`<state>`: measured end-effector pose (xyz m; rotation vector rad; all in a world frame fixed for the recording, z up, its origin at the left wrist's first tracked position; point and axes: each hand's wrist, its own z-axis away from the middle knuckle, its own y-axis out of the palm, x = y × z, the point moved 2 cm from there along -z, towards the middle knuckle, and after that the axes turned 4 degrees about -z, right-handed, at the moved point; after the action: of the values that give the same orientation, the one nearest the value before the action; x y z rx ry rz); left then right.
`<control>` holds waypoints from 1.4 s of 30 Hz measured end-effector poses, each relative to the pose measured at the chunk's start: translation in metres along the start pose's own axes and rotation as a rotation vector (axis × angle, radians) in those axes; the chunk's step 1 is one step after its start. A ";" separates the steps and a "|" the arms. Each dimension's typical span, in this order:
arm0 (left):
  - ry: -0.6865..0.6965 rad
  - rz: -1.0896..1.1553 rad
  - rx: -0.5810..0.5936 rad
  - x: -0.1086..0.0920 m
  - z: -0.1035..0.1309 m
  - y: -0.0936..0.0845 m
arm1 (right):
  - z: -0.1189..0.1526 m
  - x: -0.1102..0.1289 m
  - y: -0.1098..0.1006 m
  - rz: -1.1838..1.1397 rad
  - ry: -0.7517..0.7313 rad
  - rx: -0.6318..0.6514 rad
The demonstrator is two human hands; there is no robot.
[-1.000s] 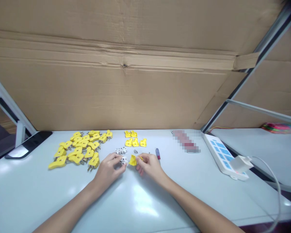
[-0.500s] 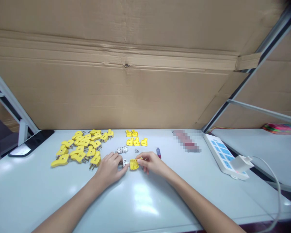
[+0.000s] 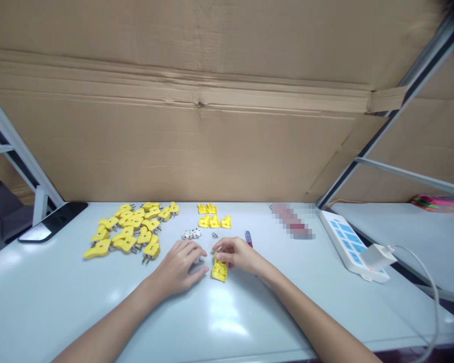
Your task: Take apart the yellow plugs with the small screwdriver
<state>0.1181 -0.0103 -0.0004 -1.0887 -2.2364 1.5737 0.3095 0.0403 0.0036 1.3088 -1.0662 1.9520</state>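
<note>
Power strip point(image 3: 340, 237) (with white charger point(image 3: 377, 256)), cardboard point(image 3: 174, 156).

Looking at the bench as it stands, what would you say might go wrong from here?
The small metal pieces, apparently screws, lie loose just beyond the fingers of the right hand, so a careless brush might scatter them. The screwdriver with the blue and red handle lies close to that hand too, and could roll if nudged.

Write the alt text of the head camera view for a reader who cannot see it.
At a pale table, the right hand holds a yellow plug shell; the left hand is beside a partly hidden white part. Beyond lie yellow half-shells, white plug cores and screws, with yellow plugs to the left, a screwdriver and white power strip to the right.
</note>
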 end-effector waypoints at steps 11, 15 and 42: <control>0.050 0.061 0.044 -0.006 -0.002 -0.001 | 0.006 0.005 -0.007 0.220 -0.023 -0.067; -0.011 0.045 0.038 -0.001 -0.001 -0.002 | 0.017 0.006 -0.007 0.406 -0.030 0.083; -0.244 -0.104 0.139 0.022 -0.001 -0.003 | -0.115 0.014 -0.079 0.710 0.142 -0.367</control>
<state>0.1020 0.0044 -0.0026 -0.7679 -2.2465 1.8718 0.3108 0.1799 0.0166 0.6173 -1.8841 2.1242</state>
